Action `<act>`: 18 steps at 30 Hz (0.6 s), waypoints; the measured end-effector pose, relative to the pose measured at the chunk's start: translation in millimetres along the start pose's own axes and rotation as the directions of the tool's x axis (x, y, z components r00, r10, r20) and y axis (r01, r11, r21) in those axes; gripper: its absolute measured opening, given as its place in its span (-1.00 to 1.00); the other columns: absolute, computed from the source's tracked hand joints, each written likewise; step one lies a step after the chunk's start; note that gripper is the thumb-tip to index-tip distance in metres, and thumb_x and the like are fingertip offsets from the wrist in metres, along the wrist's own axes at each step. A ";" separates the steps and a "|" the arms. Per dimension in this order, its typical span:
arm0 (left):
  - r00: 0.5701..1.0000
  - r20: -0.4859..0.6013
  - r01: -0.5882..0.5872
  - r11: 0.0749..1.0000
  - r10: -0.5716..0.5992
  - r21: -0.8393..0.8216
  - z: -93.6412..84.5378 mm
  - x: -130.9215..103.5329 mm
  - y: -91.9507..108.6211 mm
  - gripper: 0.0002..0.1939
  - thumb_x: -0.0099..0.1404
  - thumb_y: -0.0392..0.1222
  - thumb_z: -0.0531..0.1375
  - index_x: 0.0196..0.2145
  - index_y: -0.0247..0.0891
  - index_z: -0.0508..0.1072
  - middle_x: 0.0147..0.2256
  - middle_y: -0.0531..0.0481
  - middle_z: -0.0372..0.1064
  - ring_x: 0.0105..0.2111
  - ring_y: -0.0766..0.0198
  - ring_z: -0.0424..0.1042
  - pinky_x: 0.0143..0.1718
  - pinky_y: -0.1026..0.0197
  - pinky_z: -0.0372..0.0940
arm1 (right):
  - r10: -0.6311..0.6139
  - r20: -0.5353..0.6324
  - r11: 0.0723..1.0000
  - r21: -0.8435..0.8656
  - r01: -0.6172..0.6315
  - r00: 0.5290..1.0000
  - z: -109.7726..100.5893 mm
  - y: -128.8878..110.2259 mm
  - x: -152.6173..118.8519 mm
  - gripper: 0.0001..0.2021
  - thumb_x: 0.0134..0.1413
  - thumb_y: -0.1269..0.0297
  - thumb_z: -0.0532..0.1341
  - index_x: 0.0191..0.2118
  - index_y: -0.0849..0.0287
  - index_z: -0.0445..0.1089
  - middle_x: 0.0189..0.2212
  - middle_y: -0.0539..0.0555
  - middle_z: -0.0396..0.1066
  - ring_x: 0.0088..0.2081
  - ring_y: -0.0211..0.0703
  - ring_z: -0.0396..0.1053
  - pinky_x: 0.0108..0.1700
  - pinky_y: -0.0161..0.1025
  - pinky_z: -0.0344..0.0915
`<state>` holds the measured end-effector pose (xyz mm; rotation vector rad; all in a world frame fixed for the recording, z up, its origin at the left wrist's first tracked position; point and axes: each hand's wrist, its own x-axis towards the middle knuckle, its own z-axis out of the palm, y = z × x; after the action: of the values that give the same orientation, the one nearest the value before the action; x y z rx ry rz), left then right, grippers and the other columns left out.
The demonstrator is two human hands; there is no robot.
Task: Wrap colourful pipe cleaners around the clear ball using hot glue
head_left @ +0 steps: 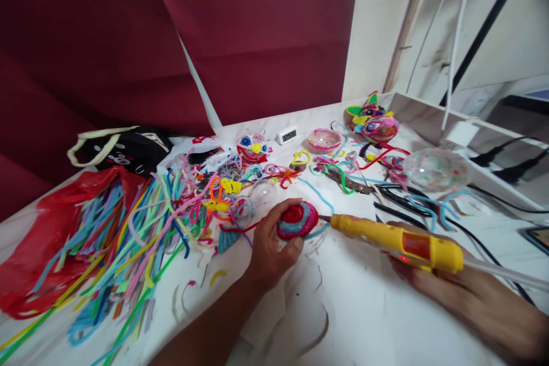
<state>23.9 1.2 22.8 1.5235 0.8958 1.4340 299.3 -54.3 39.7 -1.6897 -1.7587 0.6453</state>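
My left hand (274, 246) grips a round craft piece (298, 220) wound with red, light blue and pink pipe cleaner, thumb and fingers around its edge. A light blue pipe cleaner (321, 197) trails from the piece's right side in a loop. In my right hand (424, 274) is a yellow hot glue gun (386, 234), its nozzle pointing left and close to the piece's right edge. Whether the tip touches cannot be made out. A small red light glows on the gun, and a clear glue stick (506, 271) sticks out of its back.
Many loose pipe cleaners (141, 240) spread over the left side beside a red plastic bag (55, 229). Behind lie a black pouch (124, 151), a small white digital display (287, 135), clear plastic half-shells (435, 168) and a colourful finished figure (373, 120). Black cables (454, 229) run on the right.
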 end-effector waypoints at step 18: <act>1.000 0.006 0.014 1.000 -0.014 -0.008 -1.6 -1.9 -0.5 -0.45 0.00 -0.35 0.25 0.02 -0.20 0.51 -0.03 -0.04 0.53 -0.04 0.12 0.51 0.01 0.20 0.40 | -0.032 0.118 0.999 -0.033 0.036 0.992 3.4 17.1 -4.7 -0.30 0.00 -0.39 0.07 0.08 -0.05 0.53 0.09 0.04 0.50 -0.19 0.21 0.56 0.05 0.10 0.45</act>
<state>22.1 -0.2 21.6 1.5120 0.8942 1.4205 308.8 -57.6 24.8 -1.6715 -1.8864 0.7160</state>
